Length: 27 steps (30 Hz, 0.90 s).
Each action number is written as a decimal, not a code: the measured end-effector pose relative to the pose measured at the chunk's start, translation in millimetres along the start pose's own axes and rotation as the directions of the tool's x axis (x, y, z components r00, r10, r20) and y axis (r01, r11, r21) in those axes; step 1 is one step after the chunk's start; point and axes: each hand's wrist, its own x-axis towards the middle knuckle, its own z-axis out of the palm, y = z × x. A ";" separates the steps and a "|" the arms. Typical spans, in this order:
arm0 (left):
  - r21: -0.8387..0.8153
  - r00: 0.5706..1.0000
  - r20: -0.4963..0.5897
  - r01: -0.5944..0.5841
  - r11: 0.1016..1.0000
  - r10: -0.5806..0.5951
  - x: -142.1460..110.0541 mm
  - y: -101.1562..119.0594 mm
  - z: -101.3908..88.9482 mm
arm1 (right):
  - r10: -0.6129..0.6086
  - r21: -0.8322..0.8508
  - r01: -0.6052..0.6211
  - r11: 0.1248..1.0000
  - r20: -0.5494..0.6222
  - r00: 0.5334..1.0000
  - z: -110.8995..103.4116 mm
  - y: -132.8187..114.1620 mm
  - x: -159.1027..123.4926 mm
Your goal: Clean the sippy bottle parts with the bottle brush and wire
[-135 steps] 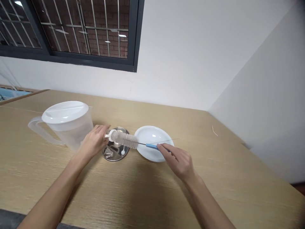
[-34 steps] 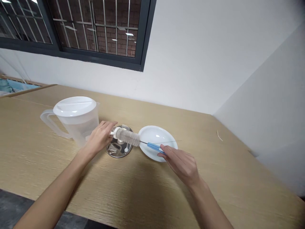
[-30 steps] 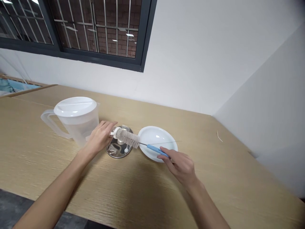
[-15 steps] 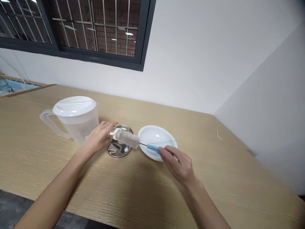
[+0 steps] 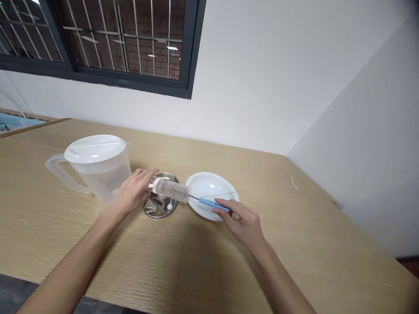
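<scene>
My left hand (image 5: 132, 189) is wrapped around a bottle with a white neck ring (image 5: 156, 185); the hand hides most of it. My right hand (image 5: 240, 218) pinches the blue handle (image 5: 211, 203) of a bottle brush between thumb and fingers. The brush's pale bristle head (image 5: 173, 191) is at the ring; how far it reaches inside, I cannot tell. Beneath them sits a round shiny metal plate (image 5: 159, 213) bearing a small clear teat-like piece (image 5: 150, 206), a small white part (image 5: 170, 206) and another clear piece (image 5: 167, 176).
Left of the plate stands a translucent lidded pitcher (image 5: 104, 174), close to my left hand. A white oval bowl (image 5: 209, 181) lies behind the brush handle, a thin wire (image 5: 225, 193) across it. Farther right is a pale bent strip (image 5: 294, 182) on the wooden table (image 5: 147, 257).
The whole view has shifted slightly, so objects sit a little farther left. My right hand's fingers have changed position on the brush handle. The bristles remain at the white ring.
</scene>
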 end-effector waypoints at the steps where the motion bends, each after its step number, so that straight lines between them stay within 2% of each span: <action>1: 0.006 1.000 -0.008 -0.003 1.000 0.003 0.1 0.9 0.2 | 0.065 0.012 -0.065 0.998 0.008 0.998 0.2 -1.1 -0.3; 4: 0.015 0.999 -0.032 -0.006 1.000 0.006 0.2 3.5 1.7 | 0.234 0.065 -0.239 0.969 0.067 0.970 -0.2 -6.3 -0.2; 7: 0.015 0.999 -0.043 -0.008 1.000 0.009 -0.1 5.6 3.4 | 0.359 0.134 -0.377 0.917 0.138 0.923 -0.8 -11.8 0.7; 9: 0.020 0.999 -0.037 -0.011 1.000 0.012 -0.3 6.6 3.9 | 0.393 0.141 -0.417 0.898 0.171 0.904 -0.5 -12.7 0.3; 10: 0.024 0.999 -0.031 -0.011 1.000 0.012 -0.3 6.9 3.9 | 0.380 0.121 -0.402 0.908 0.172 0.909 0.1 -11.7 -0.4; 12: 0.033 1.000 -0.020 -0.006 0.999 0.006 -0.2 7.1 3.2 | 0.267 0.030 -0.274 0.961 0.144 0.953 2.2 -7.2 -2.8; 14: 0.037 1.000 -0.014 0.002 0.999 -0.002 -0.1 6.7 2.2 | 0.074 -0.111 -0.064 0.992 0.092 0.993 5.0 -0.9 -5.4; 16: 0.026 1.000 -0.006 0.009 1.000 -0.009 -0.2 5.7 1.3 | -0.120 -0.260 0.126 0.957 0.040 0.992 6.9 4.7 -7.0; 18: 0.003 1.000 0.000 0.011 1.000 -0.011 -0.3 4.5 1.0 | -0.252 -0.372 0.242 0.896 0.023 0.967 6.8 7.9 -7.3; 22: -0.024 1.000 0.003 0.007 1.000 -0.007 -0.4 2.9 2.8 | -0.348 -0.446 0.346 0.826 0.080 0.934 2.5 9.0 -6.2; 27: -0.008 1.000 0.013 0.008 1.000 -0.007 -0.3 3.1 4.6 | -0.355 -0.431 0.359 0.828 0.094 0.930 3.2 11.1 -5.8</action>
